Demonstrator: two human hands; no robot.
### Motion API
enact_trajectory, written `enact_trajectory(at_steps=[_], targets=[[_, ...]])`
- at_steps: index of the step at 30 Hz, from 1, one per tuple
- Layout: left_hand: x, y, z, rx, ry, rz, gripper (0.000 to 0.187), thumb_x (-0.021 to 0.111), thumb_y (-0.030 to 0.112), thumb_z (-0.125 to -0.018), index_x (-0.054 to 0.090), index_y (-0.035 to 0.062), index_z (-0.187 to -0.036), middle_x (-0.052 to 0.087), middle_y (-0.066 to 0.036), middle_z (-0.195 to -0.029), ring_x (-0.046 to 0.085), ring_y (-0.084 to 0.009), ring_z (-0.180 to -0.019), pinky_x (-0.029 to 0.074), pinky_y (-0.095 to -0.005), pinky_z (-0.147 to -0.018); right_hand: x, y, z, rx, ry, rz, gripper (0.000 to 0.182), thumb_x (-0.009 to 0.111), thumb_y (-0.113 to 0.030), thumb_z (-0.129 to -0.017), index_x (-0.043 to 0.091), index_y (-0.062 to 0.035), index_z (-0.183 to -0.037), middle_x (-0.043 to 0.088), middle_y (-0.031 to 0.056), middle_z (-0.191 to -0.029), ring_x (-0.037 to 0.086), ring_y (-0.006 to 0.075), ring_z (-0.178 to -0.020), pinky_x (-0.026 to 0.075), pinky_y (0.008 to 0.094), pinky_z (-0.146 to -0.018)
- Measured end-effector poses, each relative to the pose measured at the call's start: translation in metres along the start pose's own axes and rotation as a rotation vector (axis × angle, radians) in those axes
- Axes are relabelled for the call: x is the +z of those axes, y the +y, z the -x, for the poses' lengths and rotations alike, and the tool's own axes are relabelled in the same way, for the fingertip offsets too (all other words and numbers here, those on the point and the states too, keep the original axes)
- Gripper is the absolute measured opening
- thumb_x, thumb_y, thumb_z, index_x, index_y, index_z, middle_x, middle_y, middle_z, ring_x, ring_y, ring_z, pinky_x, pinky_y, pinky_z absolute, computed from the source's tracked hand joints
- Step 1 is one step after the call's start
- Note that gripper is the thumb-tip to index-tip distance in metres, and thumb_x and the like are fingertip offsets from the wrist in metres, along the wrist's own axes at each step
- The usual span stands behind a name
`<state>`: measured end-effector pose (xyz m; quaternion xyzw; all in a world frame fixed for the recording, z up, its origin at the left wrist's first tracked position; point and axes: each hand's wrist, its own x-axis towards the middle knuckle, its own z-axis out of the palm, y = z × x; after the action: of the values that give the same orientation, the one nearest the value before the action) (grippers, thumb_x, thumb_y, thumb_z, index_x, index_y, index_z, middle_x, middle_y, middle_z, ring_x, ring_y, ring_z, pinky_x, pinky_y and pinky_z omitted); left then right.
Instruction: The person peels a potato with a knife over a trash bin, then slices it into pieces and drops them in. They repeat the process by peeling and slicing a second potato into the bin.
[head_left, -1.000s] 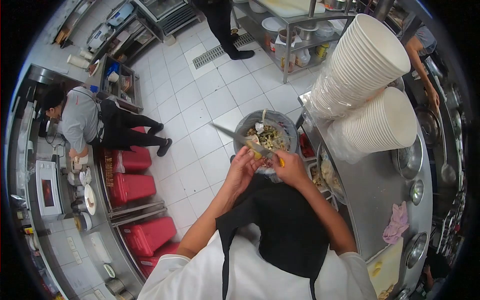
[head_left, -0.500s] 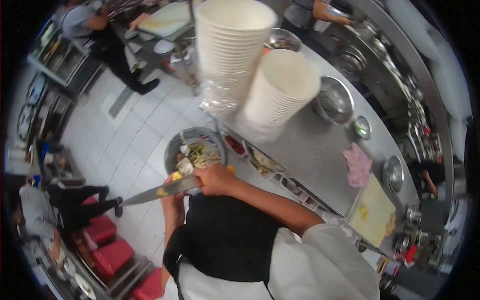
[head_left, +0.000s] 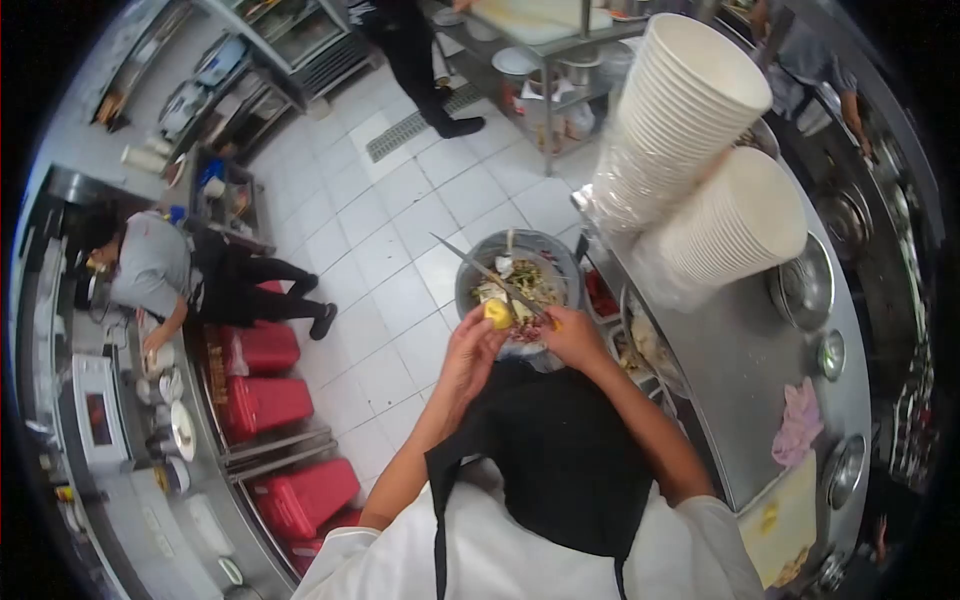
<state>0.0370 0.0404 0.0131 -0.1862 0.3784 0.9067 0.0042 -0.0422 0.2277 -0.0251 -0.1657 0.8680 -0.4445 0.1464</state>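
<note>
In my right hand (head_left: 577, 342) I grip a large kitchen knife (head_left: 468, 262) by its handle, fingers wrapped round it. Its long blade points up and to the left. A small yellow fruit or vegetable piece (head_left: 497, 314), its exact kind unclear, sits in the fingertips of my left hand (head_left: 472, 350), close beside the blade. Both hands are over the near side of a grey waste bin (head_left: 572, 283), which holds mixed food scraps (head_left: 535, 283).
To my right runs a steel counter (head_left: 715, 375) with stacked white tubs (head_left: 690, 90), metal bowls (head_left: 805, 285), a pink cloth (head_left: 797, 422) and a cutting board (head_left: 785, 515). Red lidded bins (head_left: 268, 408) line the left, near a person (head_left: 150, 262) at another counter.
The view has swung left, so the counter now appears farther right. The knife has turned from pointing left to pointing up over the bin, and my left hand with the yellow piece shows more fully.
</note>
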Motion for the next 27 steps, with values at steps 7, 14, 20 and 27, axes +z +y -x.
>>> enact_trajectory(at_steps=[7,14,20,27], targets=[[0.008,-0.005,-0.003,-0.011,-0.002,0.001,0.047,0.065,0.011,-0.093,0.046,-0.0041,-0.133,0.062,-0.012,-0.122,0.063,-0.0212,-0.113,0.053,-0.0348,-0.098,-0.026,-0.044,0.011,-0.236,0.063,0.08,0.012,0.065,-0.018,-0.083,0.061,-0.0074,-0.079,0.065,0.0182,-0.07,0.065,0.0405,-0.069,0.05,0.051,-0.064],[0.018,-0.002,-0.001,-0.013,0.066,-0.028,0.046,0.066,0.011,-0.092,0.047,-0.0038,-0.132,0.059,-0.012,-0.125,0.063,-0.0206,-0.113,0.054,-0.0341,-0.097,-0.03,-0.043,0.008,-0.303,0.068,0.118,0.01,0.064,-0.017,-0.083,0.062,-0.007,-0.082,0.064,0.0204,-0.069,0.065,0.042,-0.067,0.05,0.0528,-0.062],[0.012,0.007,-0.003,0.001,0.03,-0.05,0.043,0.065,0.005,-0.091,0.051,-0.0049,-0.13,0.064,-0.013,-0.118,0.066,-0.0215,-0.106,0.053,-0.0353,-0.1,-0.016,0.013,-0.006,-0.1,0.015,0.132,0.014,0.065,-0.019,-0.082,0.064,-0.0054,-0.083,0.065,0.0214,-0.072,0.064,0.0449,-0.07,0.05,0.0535,-0.064],[0.004,0.002,-0.008,0.001,0.05,-0.227,0.042,0.057,-0.002,-0.094,0.052,-0.0048,-0.135,0.063,-0.013,-0.123,0.065,-0.0201,-0.109,0.054,-0.0333,-0.097,-0.032,-0.052,-0.001,-0.204,-0.006,0.07,0.012,0.065,-0.017,-0.082,0.064,-0.0059,-0.082,0.066,0.0201,-0.074,0.065,0.0428,-0.07,0.051,0.0502,-0.064]])
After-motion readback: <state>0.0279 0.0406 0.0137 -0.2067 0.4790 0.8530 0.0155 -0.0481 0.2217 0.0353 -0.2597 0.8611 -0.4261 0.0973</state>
